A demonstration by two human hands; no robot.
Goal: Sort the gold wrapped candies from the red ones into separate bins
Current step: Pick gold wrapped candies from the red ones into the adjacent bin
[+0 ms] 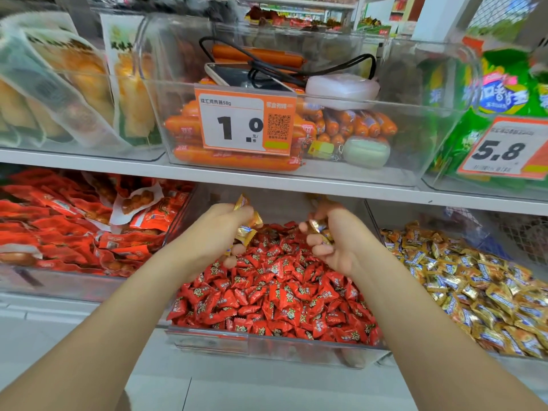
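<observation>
shop shelf (89, 165), clear bins (267, 347), red candies (281, 292), gold candies (480, 292)

Gold candies (245, 232) in both hands (218, 234)

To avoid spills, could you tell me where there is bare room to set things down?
Bare: the white ledge before the red bin. Crowded: that bin and the gold bin, both heaped, with the left hand and right hand gripping gold candies above.

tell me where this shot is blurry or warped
Head view: red wrapped candies in the middle clear plastic bin look sharp; green snack bags at upper right smear; the white shelf edge bows from wide-angle distortion.
</observation>
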